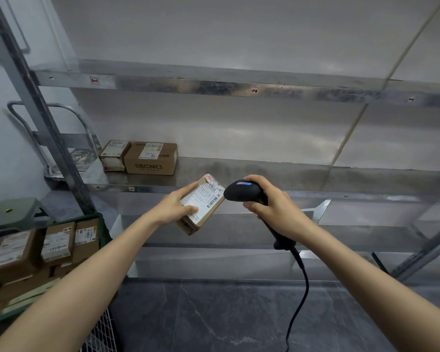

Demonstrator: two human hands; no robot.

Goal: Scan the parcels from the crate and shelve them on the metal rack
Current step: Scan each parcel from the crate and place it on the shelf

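Observation:
My left hand [176, 204] grips a small brown cardboard parcel [205, 199] with a white barcode label facing up, tilted in front of the metal rack [264, 179]. My right hand [269, 201] holds a black corded barcode scanner [241, 190] by its handle, its head close to the parcel's right edge and pointed at the label. Two parcels stand on the rack's middle shelf at the left: a small one [113, 154] and a box marked SIBIONICS [150, 158]. The green crate [97, 237] at the lower left holds several more labelled parcels [57, 241].
A green stool [13, 213] stands behind the crate. A metal hand truck [69, 141] leans by the rack's left upright. The rack's upper shelf [214, 82] bears small tags. The scanner's cable [300, 288] hangs over the dark stone floor. A wire mesh panel [102, 331] sits under the crate.

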